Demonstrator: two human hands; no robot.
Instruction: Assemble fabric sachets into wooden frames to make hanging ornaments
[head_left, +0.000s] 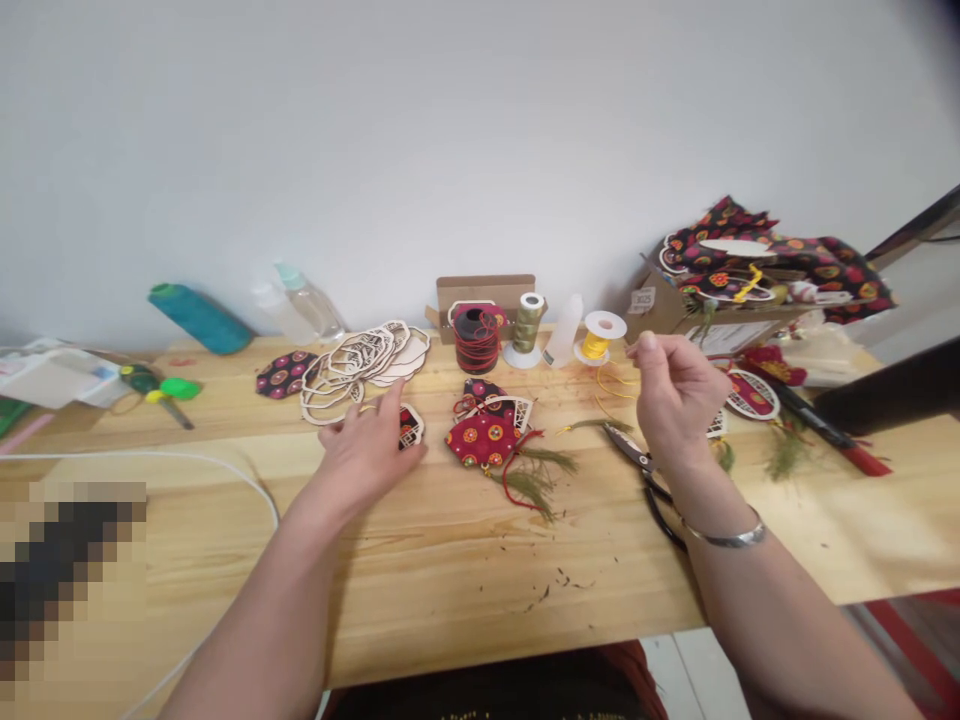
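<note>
My left hand lies flat on the wooden table, its fingers touching a small wooden-framed ornament with red patterned fabric. My right hand is raised over the table with thumb and fingers pinched together, near a yellow cord that runs from a yellow spool; whether it pinches the cord is unclear. Between the hands lies a red patterned fabric ornament with a red string and green tassel. Black-handled pliers lie under my right wrist, which wears a silver bangle.
A pile of pale wooden cut-out frames lies behind my left hand. Spools of red and olive thread, a cardboard box, bottles, a teal roll and green scissors line the back. Patterned fabric is heaped at right.
</note>
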